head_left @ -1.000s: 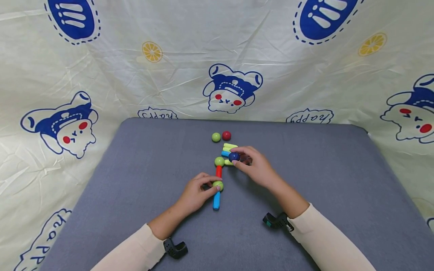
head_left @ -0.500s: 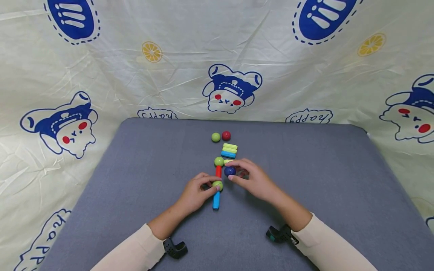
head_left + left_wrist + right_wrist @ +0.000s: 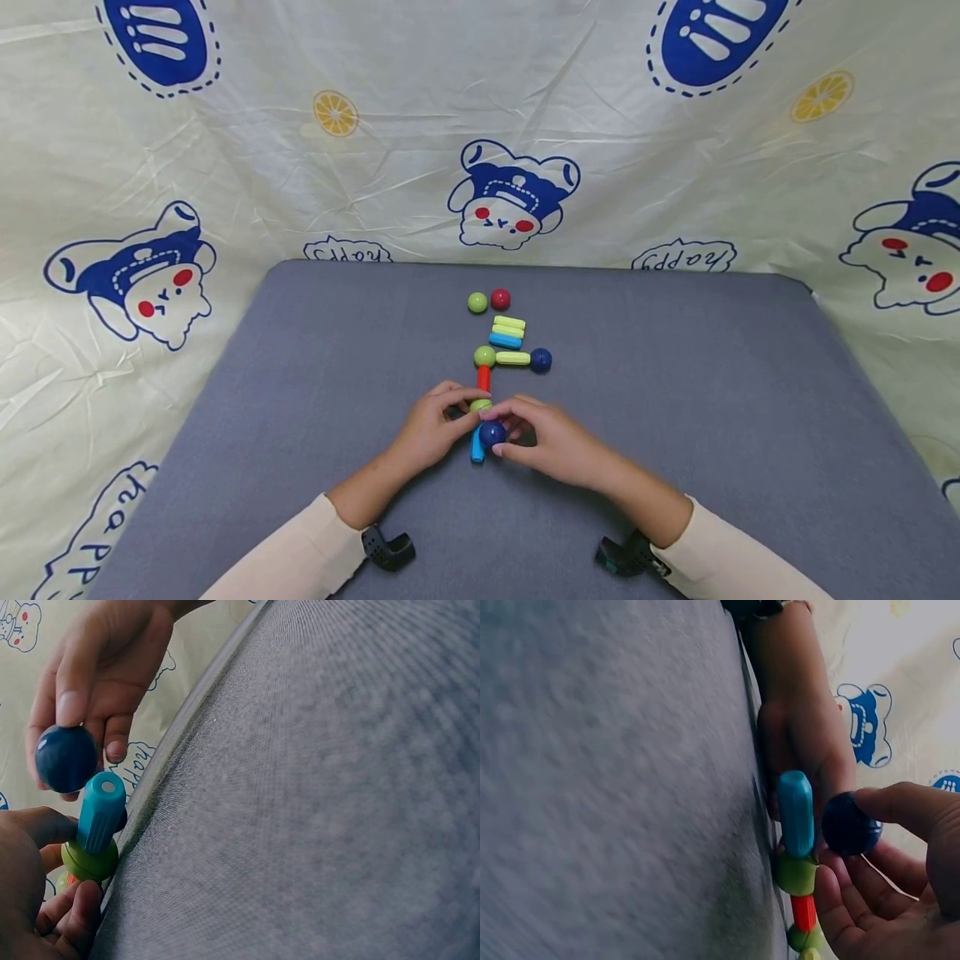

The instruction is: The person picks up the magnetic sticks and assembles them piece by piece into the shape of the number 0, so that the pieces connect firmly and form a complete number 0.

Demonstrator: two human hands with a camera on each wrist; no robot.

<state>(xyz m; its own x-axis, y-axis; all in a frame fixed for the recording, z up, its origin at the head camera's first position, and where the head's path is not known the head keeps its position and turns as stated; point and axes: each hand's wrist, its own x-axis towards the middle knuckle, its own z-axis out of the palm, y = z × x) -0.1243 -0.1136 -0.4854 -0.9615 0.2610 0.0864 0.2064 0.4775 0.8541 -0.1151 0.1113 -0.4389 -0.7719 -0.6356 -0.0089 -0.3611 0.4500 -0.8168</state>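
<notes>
My left hand (image 3: 433, 423) pinches a green ball (image 3: 88, 862) between thumb and fingers. From that ball a blue rod (image 3: 477, 452) points toward me, and a red rod (image 3: 483, 380) leads away to a second green ball (image 3: 485, 356). A yellow-green rod (image 3: 513, 358) runs right from there, ending at a dark blue ball (image 3: 541, 360). Thumb and fingertips of my right hand (image 3: 555, 440) hold another dark blue ball (image 3: 850, 825). In the head view it overlaps the blue rod; both wrist views show it beside that rod's free end.
Beyond the joined pieces, two yellow-green rods (image 3: 509, 322) and a blue rod (image 3: 506, 342) lie side by side. A loose green ball (image 3: 477, 302) and a red ball (image 3: 501, 299) sit farther back on the grey table (image 3: 345, 333). A printed sheet (image 3: 405, 183) hangs behind.
My right hand has brought its dark blue ball toward me, from near the yellow-green rod to the blue rod. The other dark blue ball, formerly behind the hand, now shows. My left hand stays put.
</notes>
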